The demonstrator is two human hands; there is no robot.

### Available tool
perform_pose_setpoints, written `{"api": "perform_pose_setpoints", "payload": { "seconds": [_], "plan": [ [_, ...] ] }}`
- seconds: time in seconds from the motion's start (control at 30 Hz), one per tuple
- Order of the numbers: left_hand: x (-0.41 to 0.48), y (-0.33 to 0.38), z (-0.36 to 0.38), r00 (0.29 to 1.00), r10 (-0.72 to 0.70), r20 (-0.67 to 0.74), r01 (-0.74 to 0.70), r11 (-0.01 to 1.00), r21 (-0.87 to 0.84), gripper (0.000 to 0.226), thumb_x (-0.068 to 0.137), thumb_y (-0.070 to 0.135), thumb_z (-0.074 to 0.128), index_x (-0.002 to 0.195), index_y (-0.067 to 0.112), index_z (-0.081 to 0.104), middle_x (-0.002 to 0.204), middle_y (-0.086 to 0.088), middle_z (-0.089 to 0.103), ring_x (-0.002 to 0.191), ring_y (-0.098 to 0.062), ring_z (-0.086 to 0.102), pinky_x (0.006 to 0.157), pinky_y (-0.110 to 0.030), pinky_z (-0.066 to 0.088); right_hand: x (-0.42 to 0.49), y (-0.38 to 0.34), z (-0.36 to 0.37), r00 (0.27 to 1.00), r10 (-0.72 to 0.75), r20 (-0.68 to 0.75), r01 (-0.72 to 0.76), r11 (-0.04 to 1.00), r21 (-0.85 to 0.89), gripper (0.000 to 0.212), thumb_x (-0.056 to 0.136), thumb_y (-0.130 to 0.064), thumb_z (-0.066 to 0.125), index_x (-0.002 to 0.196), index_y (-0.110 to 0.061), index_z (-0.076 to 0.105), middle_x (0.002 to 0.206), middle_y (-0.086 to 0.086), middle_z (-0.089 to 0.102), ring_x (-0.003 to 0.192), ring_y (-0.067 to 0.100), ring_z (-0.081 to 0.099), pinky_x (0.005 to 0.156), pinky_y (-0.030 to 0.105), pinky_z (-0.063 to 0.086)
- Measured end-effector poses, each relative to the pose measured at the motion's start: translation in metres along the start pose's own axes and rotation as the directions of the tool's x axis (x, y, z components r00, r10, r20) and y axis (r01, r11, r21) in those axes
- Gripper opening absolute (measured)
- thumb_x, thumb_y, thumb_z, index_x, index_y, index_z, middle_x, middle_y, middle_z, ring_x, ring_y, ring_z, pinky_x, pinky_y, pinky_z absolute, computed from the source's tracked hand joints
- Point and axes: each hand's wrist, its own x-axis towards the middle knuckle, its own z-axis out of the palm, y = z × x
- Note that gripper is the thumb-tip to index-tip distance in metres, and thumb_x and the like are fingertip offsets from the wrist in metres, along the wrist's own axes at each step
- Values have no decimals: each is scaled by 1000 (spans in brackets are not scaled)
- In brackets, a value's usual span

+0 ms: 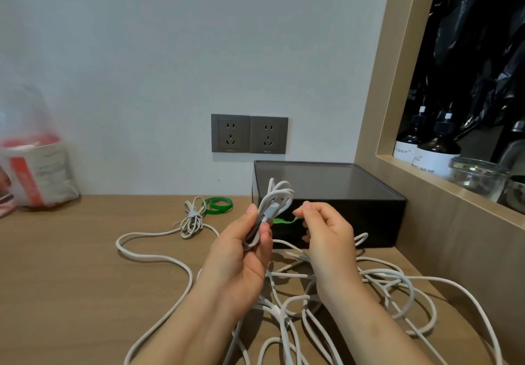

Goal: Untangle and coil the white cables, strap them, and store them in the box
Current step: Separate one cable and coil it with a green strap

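My left hand [241,254] grips a coiled white cable [274,204], held upright above the wooden desk [71,265]. A green strap [282,220] runs from the coil's middle to my right hand [326,234], which pinches its free end between thumb and fingertips. Behind both hands stands the open black box [355,217]. Loose white cables [383,288] lie tangled across the desk below my forearms. A small bundled white cable [192,219] rests further left.
Spare green straps [218,205] lie coiled near the wall. Two grey wall sockets [249,134] sit above the desk. A plastic bag [34,165] stands at far left. A wooden niche at right holds soap bottles [434,151] and a glass jar [477,175].
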Motion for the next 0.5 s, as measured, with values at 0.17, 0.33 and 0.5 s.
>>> {"api": "perform_pose_setpoints", "payload": {
  "seconds": [0.17,0.33,0.5],
  "plan": [
    [2,2,-4,1000,-7,-25,7,1000,-11,30,81,16,61,106,-1,63,71,-13,61,40,-8,57,38,-14,49,5,7,-3,999,43,29,-41,996,-82,14,92,-22,54,89,-26,67,92,-8,63,91,8,58,83,30,51],
    [2,2,-4,1000,-20,-2,20,1000,4,29,75,16,63,98,-1,63,68,-13,62,41,-9,57,37,-14,48,2,7,-4,997,-70,25,73,986,-150,18,88,-19,60,85,-36,63,86,-16,64,84,4,62,73,19,51],
    [3,4,-5,1000,-31,1,31,999,-20,30,73,16,63,99,0,63,67,-13,62,40,-8,57,37,-14,48,0,3,-3,995,-95,-1,95,995,-8,19,93,-14,51,93,-31,59,79,-2,66,73,8,65,66,20,53]
  ]
}}
